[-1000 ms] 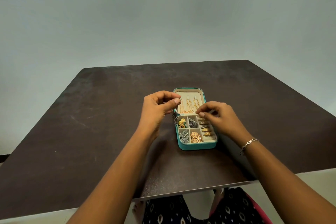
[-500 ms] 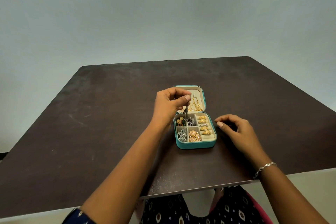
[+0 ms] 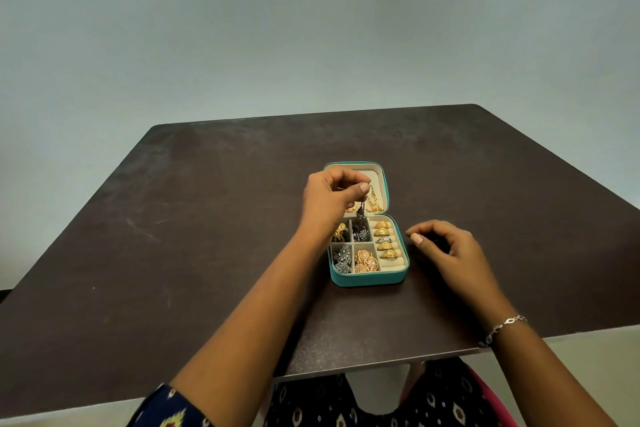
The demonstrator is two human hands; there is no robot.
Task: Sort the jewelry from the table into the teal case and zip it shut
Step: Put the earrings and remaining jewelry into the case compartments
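Observation:
The teal case point(image 3: 369, 278) lies open on the dark table point(image 3: 207, 236), its lid flat behind with gold chains point(image 3: 374, 203) in it. Its compartments hold gold rings point(image 3: 385, 240), gold round earrings point(image 3: 365, 261), silver earrings point(image 3: 342, 259) and dark pieces. My left hand point(image 3: 330, 199) hovers over the back middle compartment and pinches a dark dangling earring point(image 3: 361, 211) by its top. My right hand point(image 3: 448, 253) rests on the table just right of the case, fingers loosely curled, holding nothing.
The table's near edge point(image 3: 381, 366) runs just in front of my lap. A silver bracelet point(image 3: 504, 328) sits on my right wrist. A plain grey wall stands behind the table.
My right hand has pulled away from the case to the table on its right. My left hand has carried the dark earring over the back middle compartment and lowered it slightly.

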